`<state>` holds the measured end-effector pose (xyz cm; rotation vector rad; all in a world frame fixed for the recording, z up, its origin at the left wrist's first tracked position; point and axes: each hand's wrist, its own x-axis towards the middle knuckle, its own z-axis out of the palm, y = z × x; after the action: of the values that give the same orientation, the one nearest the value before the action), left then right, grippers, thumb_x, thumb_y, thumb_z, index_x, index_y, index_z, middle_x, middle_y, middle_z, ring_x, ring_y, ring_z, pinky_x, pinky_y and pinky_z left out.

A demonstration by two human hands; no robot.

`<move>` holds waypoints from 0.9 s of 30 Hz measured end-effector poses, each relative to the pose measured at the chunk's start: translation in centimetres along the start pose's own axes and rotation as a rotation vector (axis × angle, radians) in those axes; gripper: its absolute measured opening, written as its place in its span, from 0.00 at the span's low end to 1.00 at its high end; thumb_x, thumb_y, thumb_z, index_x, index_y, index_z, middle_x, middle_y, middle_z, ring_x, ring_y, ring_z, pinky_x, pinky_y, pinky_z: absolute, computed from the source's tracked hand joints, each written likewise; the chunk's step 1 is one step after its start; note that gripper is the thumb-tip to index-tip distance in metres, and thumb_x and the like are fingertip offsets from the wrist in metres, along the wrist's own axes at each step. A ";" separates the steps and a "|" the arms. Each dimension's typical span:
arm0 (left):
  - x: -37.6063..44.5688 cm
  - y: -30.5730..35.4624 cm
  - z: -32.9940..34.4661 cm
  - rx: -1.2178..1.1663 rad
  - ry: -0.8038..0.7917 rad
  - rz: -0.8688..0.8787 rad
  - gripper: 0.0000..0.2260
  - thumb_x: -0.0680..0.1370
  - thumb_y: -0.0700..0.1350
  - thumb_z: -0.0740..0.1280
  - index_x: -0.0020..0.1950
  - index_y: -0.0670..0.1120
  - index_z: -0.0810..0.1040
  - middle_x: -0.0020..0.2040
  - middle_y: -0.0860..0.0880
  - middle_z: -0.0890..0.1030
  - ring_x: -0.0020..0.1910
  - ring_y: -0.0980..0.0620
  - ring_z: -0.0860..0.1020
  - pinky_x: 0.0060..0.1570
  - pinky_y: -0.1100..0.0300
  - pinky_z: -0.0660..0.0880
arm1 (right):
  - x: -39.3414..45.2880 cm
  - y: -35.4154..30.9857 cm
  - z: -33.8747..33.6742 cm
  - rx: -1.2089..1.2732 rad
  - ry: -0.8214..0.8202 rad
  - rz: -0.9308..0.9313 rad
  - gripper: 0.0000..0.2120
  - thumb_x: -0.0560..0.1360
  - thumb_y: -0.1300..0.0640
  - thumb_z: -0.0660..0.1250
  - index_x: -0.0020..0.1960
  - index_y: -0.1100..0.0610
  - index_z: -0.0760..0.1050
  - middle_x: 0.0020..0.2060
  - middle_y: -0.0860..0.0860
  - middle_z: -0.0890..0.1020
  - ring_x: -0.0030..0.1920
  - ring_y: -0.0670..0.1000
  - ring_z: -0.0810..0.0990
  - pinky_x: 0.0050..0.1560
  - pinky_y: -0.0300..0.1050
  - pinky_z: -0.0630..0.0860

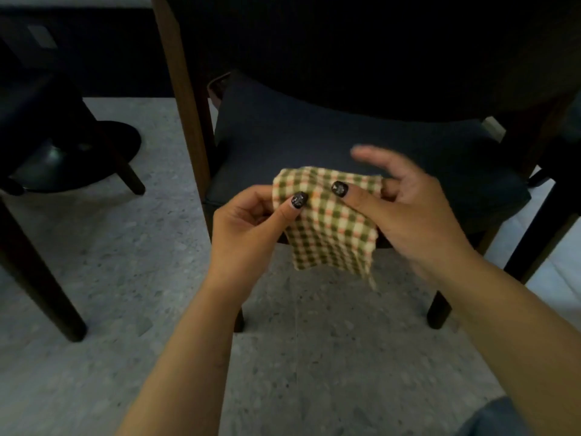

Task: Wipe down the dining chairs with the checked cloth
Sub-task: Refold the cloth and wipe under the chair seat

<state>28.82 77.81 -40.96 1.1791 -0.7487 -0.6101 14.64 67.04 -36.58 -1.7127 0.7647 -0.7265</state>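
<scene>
Cloth [327, 221] hung between your hands, above the chair's [361, 146] front edge; your left hand [248, 221] pinched its left side, your right hand [412, 209] its right, one finger stretched out.

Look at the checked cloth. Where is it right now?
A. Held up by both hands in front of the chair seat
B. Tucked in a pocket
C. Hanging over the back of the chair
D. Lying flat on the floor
A: the left hand and the right hand each pinch the checked cloth with a thumb on top, and it hangs in front of the dark chair seat, above the floor.
</scene>
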 end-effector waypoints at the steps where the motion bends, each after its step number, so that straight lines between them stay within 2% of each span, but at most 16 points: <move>1: 0.0 0.2 0.0 -0.014 0.003 0.011 0.06 0.71 0.42 0.70 0.46 0.42 0.81 0.41 0.50 0.85 0.42 0.55 0.83 0.41 0.65 0.78 | -0.2 -0.4 0.0 -0.087 -0.064 -0.004 0.14 0.68 0.46 0.71 0.53 0.46 0.80 0.45 0.44 0.85 0.46 0.42 0.83 0.44 0.38 0.80; 3: -0.1 0.5 -0.1 -0.032 -0.004 0.012 0.06 0.71 0.42 0.70 0.46 0.42 0.81 0.40 0.51 0.85 0.41 0.55 0.82 0.41 0.65 0.78 | -0.5 -0.8 -0.1 -0.164 -0.163 -0.006 0.21 0.61 0.35 0.67 0.43 0.49 0.84 0.40 0.47 0.83 0.43 0.45 0.82 0.43 0.43 0.78; 5: -0.2 0.4 -0.3 -0.040 -0.008 0.008 0.05 0.71 0.43 0.73 0.45 0.43 0.82 0.42 0.49 0.84 0.42 0.53 0.82 0.44 0.62 0.78 | -0.8 -1.0 0.1 -0.310 -0.216 -0.044 0.22 0.57 0.31 0.67 0.39 0.47 0.84 0.42 0.45 0.78 0.44 0.41 0.77 0.44 0.36 0.70; 6: -0.1 0.4 -0.5 -0.027 0.005 0.014 0.06 0.71 0.45 0.75 0.44 0.45 0.83 0.44 0.47 0.83 0.45 0.52 0.82 0.46 0.60 0.79 | -0.9 -1.0 0.2 -0.420 -0.222 -0.084 0.18 0.58 0.33 0.69 0.38 0.45 0.83 0.45 0.43 0.75 0.48 0.39 0.74 0.47 0.34 0.67; 8: -0.1 0.6 -0.9 0.001 0.040 0.022 0.06 0.68 0.49 0.76 0.42 0.48 0.85 0.54 0.46 0.81 0.53 0.51 0.80 0.52 0.57 0.78 | -0.7 -1.1 0.4 -0.435 -0.224 -0.129 0.04 0.65 0.48 0.73 0.36 0.47 0.82 0.49 0.42 0.77 0.52 0.39 0.75 0.51 0.34 0.69; 10: -0.1 1.0 -1.0 -0.019 0.023 0.016 0.05 0.69 0.46 0.76 0.41 0.47 0.84 0.58 0.50 0.81 0.58 0.54 0.79 0.52 0.61 0.78 | -0.7 -0.7 0.9 -0.103 -0.190 -0.064 0.10 0.72 0.62 0.69 0.33 0.56 0.81 0.41 0.48 0.81 0.44 0.44 0.79 0.46 0.39 0.75; 12: -0.3 1.4 -0.8 -0.044 0.003 -0.020 0.05 0.70 0.43 0.73 0.42 0.43 0.82 0.51 0.51 0.84 0.51 0.56 0.82 0.46 0.65 0.78 | -0.8 -0.5 1.9 0.363 -0.115 0.170 0.15 0.73 0.61 0.65 0.28 0.57 0.77 0.31 0.52 0.78 0.35 0.51 0.77 0.37 0.43 0.74; 13: -0.5 1.5 -0.7 -0.038 0.020 -0.040 0.05 0.70 0.43 0.71 0.42 0.42 0.82 0.45 0.51 0.85 0.46 0.56 0.83 0.43 0.65 0.78 | -0.9 -0.3 2.4 0.535 -0.128 0.297 0.16 0.73 0.57 0.64 0.27 0.56 0.79 0.30 0.52 0.80 0.34 0.52 0.79 0.38 0.43 0.75; 15: -0.6 1.6 -0.7 0.030 0.086 -0.060 0.03 0.73 0.42 0.71 0.43 0.43 0.82 0.40 0.51 0.85 0.41 0.56 0.83 0.40 0.65 0.78 | -1.3 0.3 3.6 0.724 -0.218 0.472 0.15 0.71 0.49 0.64 0.35 0.55 0.85 0.39 0.53 0.85 0.41 0.52 0.84 0.46 0.47 0.79; 17: -0.5 1.6 -1.1 0.099 0.146 -0.078 0.02 0.75 0.42 0.71 0.46 0.44 0.82 0.40 0.52 0.85 0.41 0.56 0.83 0.39 0.66 0.78 | -1.5 1.4 4.7 0.714 -0.240 0.518 0.15 0.68 0.49 0.67 0.49 0.56 0.83 0.48 0.54 0.85 0.49 0.53 0.84 0.53 0.52 0.78; 19: -0.3 1.5 -1.6 0.151 0.192 -0.110 0.03 0.76 0.43 0.70 0.49 0.46 0.82 0.42 0.54 0.85 0.42 0.58 0.83 0.39 0.68 0.78 | -1.3 1.7 5.4 0.598 -0.183 0.530 0.15 0.68 0.56 0.71 0.53 0.56 0.80 0.49 0.53 0.85 0.51 0.53 0.84 0.54 0.53 0.78; 21: 0.0 1.1 -2.2 0.167 0.275 -0.149 0.04 0.77 0.44 0.69 0.51 0.47 0.81 0.45 0.53 0.85 0.45 0.57 0.83 0.41 0.66 0.79 | -0.6 1.6 5.5 0.502 -0.058 0.521 0.11 0.69 0.60 0.73 0.52 0.55 0.80 0.45 0.51 0.86 0.47 0.51 0.85 0.52 0.53 0.80; 23: 0.6 0.7 -2.9 0.055 0.420 -0.218 0.04 0.80 0.42 0.65 0.54 0.45 0.78 0.49 0.50 0.84 0.47 0.53 0.84 0.46 0.59 0.81 | 0.7 1.1 5.2 0.428 0.171 0.387 0.08 0.71 0.59 0.73 0.49 0.53 0.80 0.42 0.48 0.86 0.43 0.47 0.85 0.47 0.49 0.81; 25: 1.2 0.4 -3.7 -0.104 0.581 -0.328 0.06 0.82 0.41 0.62 0.57 0.45 0.74 0.51 0.49 0.83 0.48 0.53 0.83 0.49 0.57 0.81 | 2.2 0.2 5.4 0.126 0.417 0.025 0.06 0.71 0.57 0.72 0.47 0.53 0.76 0.42 0.45 0.83 0.43 0.42 0.82 0.46 0.42 0.79; 27: 1.5 0.0 -4.5 -0.260 0.712 -0.429 0.08 0.83 0.41 0.59 0.61 0.45 0.72 0.52 0.47 0.82 0.50 0.53 0.82 0.53 0.56 0.79 | 4.0 0.0 6.8 -0.122 0.501 -0.394 0.09 0.73 0.60 0.69 0.50 0.54 0.71 0.45 0.46 0.78 0.44 0.36 0.76 0.48 0.33 0.73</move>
<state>33.29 79.34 -41.57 1.2071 0.1894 -0.5602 22.40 67.85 -37.87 -1.8359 0.8256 -1.4421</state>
